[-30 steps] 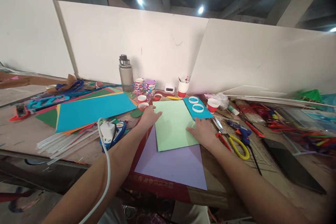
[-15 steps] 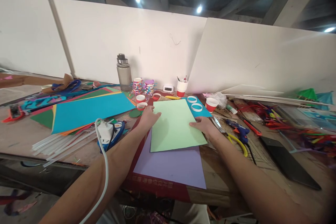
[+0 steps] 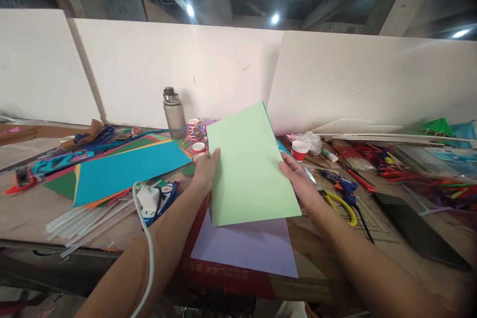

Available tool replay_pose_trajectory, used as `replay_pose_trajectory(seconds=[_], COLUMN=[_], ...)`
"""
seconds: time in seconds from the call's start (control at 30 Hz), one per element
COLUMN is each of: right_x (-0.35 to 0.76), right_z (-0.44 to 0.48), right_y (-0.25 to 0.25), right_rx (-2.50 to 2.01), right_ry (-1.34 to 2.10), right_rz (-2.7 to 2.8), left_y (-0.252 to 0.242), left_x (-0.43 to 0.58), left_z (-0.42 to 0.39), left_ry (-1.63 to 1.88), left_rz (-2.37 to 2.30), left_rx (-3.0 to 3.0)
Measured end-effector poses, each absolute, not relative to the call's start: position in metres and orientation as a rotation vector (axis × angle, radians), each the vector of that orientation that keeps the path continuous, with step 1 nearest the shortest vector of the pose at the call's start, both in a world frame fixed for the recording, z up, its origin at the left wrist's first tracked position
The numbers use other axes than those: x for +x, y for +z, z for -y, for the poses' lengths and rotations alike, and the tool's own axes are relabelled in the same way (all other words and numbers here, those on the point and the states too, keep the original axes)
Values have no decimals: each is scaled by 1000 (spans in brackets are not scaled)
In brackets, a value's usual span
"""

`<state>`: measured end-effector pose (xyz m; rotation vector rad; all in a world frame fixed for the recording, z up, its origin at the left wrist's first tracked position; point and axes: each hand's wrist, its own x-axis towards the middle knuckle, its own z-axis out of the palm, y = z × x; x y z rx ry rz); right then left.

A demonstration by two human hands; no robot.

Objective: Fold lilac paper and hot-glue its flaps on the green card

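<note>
A pale green sheet of paper (image 3: 251,171) is tilted up off the table, its far edge raised. A thin blue edge shows behind its top right corner. My left hand (image 3: 205,171) grips the left edge, thumb on the front face. On the right edge, my right hand (image 3: 299,179) pinches the sheet with its thumb in front and fingers behind. Beneath lies a purple sheet (image 3: 246,251), its upper part hidden by the green one. A red-and-white paper cup (image 3: 299,150) stands beyond my right hand.
Blue paper (image 3: 130,171) tops a coloured stack at left, near clear glue sticks (image 3: 89,221) and a power strip (image 3: 164,203). A bottle (image 3: 174,114) stands at the back. Right are yellow-handled scissors (image 3: 341,206), a blue glue gun (image 3: 345,189) and a black tablet-like slab (image 3: 417,228).
Both hands have lifted the green paper from the purple sheet and tilted its far edge upward. It now covers the white rings, the clock and the pen cup behind it.
</note>
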<state>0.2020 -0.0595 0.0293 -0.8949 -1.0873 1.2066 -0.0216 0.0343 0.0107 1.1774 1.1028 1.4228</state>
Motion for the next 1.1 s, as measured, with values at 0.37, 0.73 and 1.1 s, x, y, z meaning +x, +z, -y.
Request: replay_pose_trajectory(seconds=[0.37,0.73,1.1], right_x=[214,238,237], right_z=[59,38,39], right_y=[34,31,24], right_rx=[-896,-817,-967], right_ry=[1298,937,945], right_rz=[1186,1257,1382], left_y=[24,65,54], left_x=[-24,-29,-29], left_z=[-31,-17,-29], left_ry=[1493,1749,1779], left_rz=[-878,-511,-578], left_rx=[837,1206,1089])
